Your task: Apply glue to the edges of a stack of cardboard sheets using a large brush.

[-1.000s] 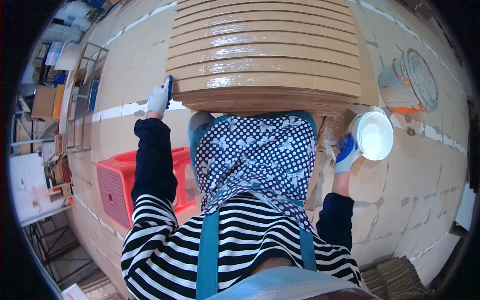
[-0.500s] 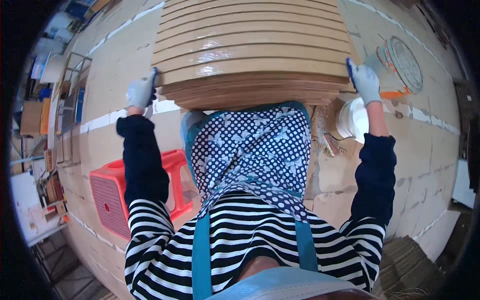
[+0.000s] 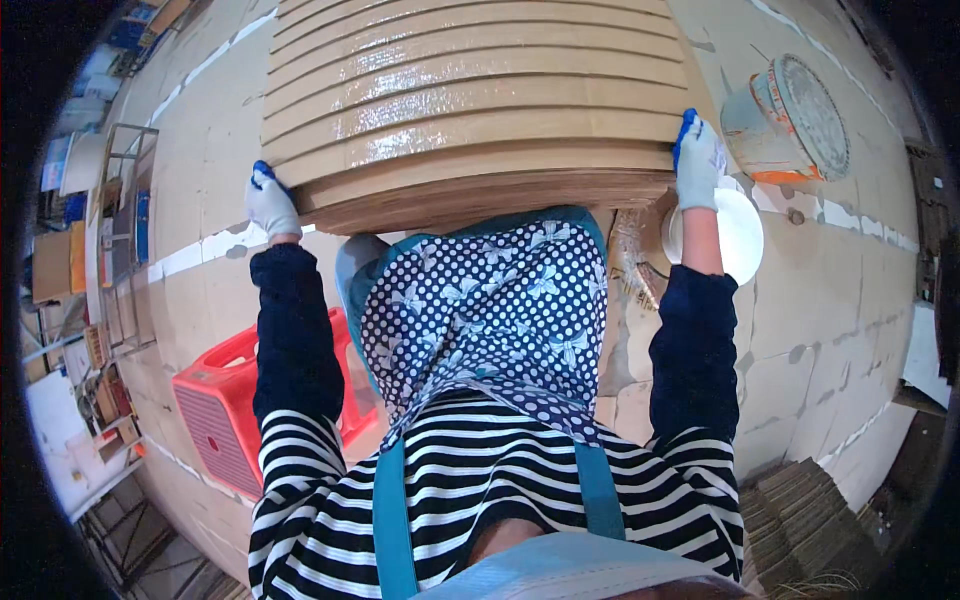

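A stack of brown cardboard sheets [image 3: 430,188] lies in front of my apron, its upper sheets fanned into overlapping strips with wet-looking glossy patches. My left hand [image 3: 271,200], in a white glove with blue fingertips, is closed at the near left corner of the front sheet. Gloved the same way, my right hand [image 3: 698,158] is closed at that sheet's right edge, its thumb and fingers pressed against the side. Both arms reach forward, and the undersides of the fingers are hidden.
To the right stand a grey bucket [image 3: 765,125] with orange smears and a white bucket [image 3: 735,235], partly behind my right forearm. A red plastic stool [image 3: 215,430] is at my left. More stacked cardboard [image 3: 815,520] lies at the lower right; cluttered shelving lines the left.
Both hands have shifted left, my left hand also slightly nearer, and stay at the cardboard's edges. The fanned sheets appear farther left and slightly turned. The view has shifted a little too.
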Action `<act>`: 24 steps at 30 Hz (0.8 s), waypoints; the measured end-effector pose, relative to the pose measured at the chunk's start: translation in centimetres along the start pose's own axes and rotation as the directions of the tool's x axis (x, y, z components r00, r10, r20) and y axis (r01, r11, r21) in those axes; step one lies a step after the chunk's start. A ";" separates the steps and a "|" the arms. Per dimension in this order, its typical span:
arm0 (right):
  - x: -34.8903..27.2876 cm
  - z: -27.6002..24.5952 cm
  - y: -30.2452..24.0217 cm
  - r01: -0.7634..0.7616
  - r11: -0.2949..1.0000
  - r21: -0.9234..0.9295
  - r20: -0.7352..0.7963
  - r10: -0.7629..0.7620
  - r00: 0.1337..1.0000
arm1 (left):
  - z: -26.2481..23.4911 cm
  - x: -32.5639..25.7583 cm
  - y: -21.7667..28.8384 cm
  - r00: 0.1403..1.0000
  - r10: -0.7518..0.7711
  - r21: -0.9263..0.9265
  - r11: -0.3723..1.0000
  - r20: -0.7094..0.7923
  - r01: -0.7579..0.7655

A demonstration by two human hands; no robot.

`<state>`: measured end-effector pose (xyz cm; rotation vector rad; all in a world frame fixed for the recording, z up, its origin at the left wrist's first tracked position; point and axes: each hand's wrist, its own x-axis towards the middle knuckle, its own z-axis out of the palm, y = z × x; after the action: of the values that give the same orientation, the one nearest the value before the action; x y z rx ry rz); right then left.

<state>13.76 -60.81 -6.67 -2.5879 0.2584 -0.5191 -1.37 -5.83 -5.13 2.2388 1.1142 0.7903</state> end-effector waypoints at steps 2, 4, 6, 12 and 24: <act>0.8 0.0 -1.3 -0.038 0.975 -0.218 0.095 0.060 0.994 | 0.4 0.2 0.1 0.999 0.032 0.086 0.996 -0.006 -0.032; 1.0 0.3 -1.5 -0.042 0.975 -0.220 0.099 0.065 0.993 | 0.5 0.5 0.1 0.995 0.095 0.257 0.962 -0.019 -0.087; 1.0 0.6 -1.6 -0.044 0.972 -0.231 0.107 0.071 0.992 | 0.5 0.7 0.2 0.996 0.084 0.260 0.962 -0.004 -0.080; 1.7 -2.0 0.7 -0.081 0.987 0.141 0.106 0.067 0.992 | -2.7 1.9 -0.8 0.937 0.238 0.342 0.884 0.255 -0.317; 0.7 -9.0 -3.3 0.119 0.961 -0.250 0.479 0.016 0.878 | -8.0 1.5 3.9 0.779 -0.122 0.426 0.883 0.615 -0.198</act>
<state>11.05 -61.94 2.48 -2.8928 0.0929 0.1670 -4.11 -5.14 3.47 2.6195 0.9754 -0.2902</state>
